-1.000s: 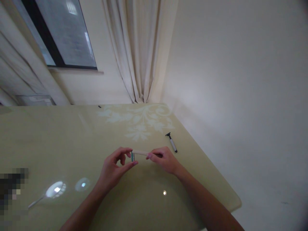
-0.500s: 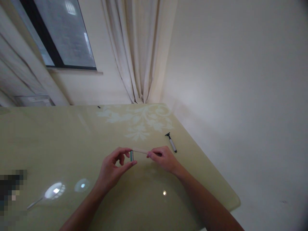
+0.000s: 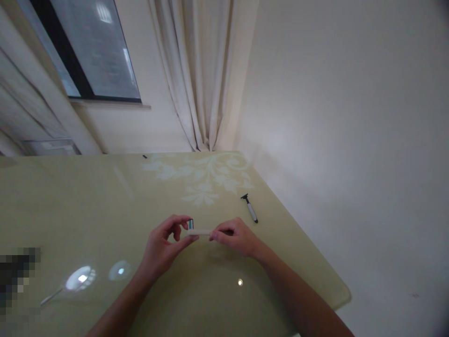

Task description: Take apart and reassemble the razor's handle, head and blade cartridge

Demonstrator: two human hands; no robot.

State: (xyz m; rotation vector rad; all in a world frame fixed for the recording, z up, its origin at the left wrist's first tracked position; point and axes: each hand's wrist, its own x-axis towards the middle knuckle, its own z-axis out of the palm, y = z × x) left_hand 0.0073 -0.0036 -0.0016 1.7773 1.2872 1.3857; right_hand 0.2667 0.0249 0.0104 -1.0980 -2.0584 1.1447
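Between the thumb and fingertips of my left hand (image 3: pixel 170 241) is a small razor cartridge (image 3: pixel 191 224), dark-edged with a teal strip, held upright above the table. My right hand (image 3: pixel 236 236) pinches a thin pale stick (image 3: pixel 202 232) by its right end. The stick points left, and its far end lies across the lower part of the cartridge; whether it presses on it I cannot tell. Beyond my right hand a razor handle (image 3: pixel 250 209), grey with a black head end, lies on the table.
The glossy pale green table (image 3: pixel 87 201) has a white floral pattern and light reflections. A tiny black piece (image 3: pixel 145 157) lies at its back edge. A blurred dark object (image 3: pixel 17 271) is at the left. Curtains (image 3: pixel 199 70) and a wall (image 3: pixel 333 117) stand behind and to the right.
My right hand has moved slightly down and left. The stick's left end has gone from the cartridge's top to its lower part. My left hand has hardly moved.
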